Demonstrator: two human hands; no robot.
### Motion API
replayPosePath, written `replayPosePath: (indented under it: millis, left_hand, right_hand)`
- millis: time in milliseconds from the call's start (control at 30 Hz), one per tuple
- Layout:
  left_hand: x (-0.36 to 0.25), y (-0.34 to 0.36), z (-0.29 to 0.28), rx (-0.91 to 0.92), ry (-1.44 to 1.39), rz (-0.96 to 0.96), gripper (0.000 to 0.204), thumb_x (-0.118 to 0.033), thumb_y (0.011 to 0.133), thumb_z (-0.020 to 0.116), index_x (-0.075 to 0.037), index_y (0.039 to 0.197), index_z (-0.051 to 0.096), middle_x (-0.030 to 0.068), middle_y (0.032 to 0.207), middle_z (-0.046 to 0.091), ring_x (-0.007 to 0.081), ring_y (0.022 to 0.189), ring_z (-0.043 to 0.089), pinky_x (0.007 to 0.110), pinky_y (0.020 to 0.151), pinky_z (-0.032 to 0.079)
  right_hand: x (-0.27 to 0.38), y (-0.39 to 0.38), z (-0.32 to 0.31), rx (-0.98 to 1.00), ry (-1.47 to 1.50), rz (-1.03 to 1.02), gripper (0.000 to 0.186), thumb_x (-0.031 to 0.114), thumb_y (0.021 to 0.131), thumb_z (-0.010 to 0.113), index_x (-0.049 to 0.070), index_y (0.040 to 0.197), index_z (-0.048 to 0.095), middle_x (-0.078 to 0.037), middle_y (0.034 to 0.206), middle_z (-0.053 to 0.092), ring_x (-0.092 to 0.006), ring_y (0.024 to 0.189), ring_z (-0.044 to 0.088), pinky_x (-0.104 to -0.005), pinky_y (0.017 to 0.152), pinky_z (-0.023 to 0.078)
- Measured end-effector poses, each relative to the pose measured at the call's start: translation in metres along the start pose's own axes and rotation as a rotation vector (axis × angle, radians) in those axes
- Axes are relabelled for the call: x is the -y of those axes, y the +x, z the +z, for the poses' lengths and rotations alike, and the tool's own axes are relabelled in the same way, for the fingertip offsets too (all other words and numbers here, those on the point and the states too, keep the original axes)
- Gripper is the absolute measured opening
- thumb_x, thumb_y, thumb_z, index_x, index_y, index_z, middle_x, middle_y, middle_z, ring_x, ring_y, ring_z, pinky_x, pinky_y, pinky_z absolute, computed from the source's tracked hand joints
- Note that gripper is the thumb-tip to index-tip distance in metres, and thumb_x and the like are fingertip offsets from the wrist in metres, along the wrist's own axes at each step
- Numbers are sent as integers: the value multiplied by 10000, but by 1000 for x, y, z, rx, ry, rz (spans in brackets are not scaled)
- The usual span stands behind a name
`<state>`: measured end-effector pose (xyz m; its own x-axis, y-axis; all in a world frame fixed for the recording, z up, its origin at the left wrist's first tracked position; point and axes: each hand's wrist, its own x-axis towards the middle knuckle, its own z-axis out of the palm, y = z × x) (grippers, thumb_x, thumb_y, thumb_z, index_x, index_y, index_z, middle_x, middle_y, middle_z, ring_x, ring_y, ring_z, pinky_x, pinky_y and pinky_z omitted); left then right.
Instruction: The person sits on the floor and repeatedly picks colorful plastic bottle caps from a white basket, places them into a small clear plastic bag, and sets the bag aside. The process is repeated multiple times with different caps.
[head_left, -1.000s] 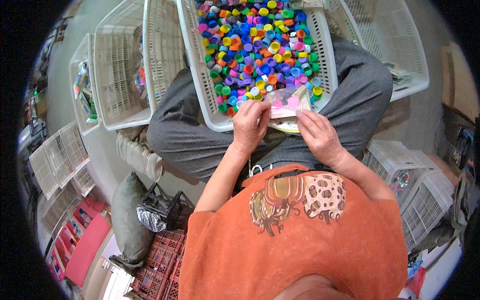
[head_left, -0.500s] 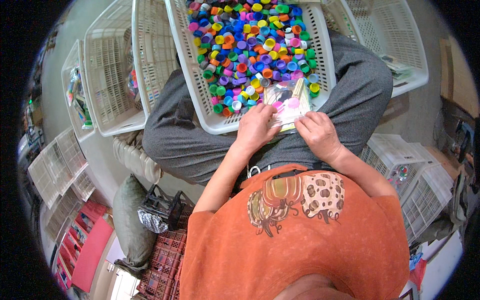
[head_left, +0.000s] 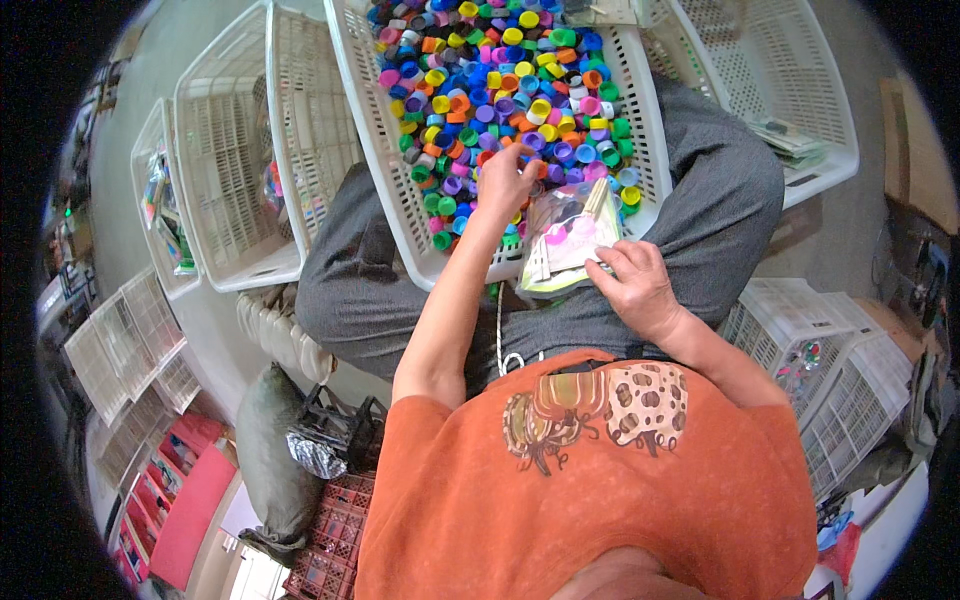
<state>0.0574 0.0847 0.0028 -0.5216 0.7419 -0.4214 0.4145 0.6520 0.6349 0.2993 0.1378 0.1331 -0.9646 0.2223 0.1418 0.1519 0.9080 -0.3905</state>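
Observation:
A clear plastic bag [head_left: 560, 243] with pink pieces, pale sticks and a dark item inside rests over the near rim of a white basket [head_left: 405, 225]. My right hand [head_left: 638, 288] is closed at the bag's lower right corner, thumb and fingers on its edge. Among the many coloured bottle caps [head_left: 480, 100] that fill the basket is my left hand [head_left: 505, 182]. Its fingers are curved and apart over the caps near an orange one, and I see nothing held between them. The basket sits between my crossed legs in grey trousers.
More white baskets stand left [head_left: 225, 160] and right [head_left: 780, 90]; the right one holds flat packets [head_left: 790, 142]. A stuffed grey-green sack [head_left: 275, 450], a black frame [head_left: 335, 425] and red crates [head_left: 335, 530] are at lower left. Stacked white crates [head_left: 830, 370] stand at lower right.
My left hand has let go of the bag and moved up and forward over the caps. The bag now lies more fully exposed, its lower edge slightly nearer me, beside my right hand.

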Motion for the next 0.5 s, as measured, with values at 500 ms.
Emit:
replayPosePath:
  millis: [500]
  left_hand:
    - [0,57,40,-86,125,3,389,-388,879,662,-27,1002,587,212,898,712,401,874,694,500,728,534]
  right_hand:
    - [-5,8,0,-16,134,74,121,134,744,632,75,849,645,-63,1164,652,-256,1122,585,-439,951,443]
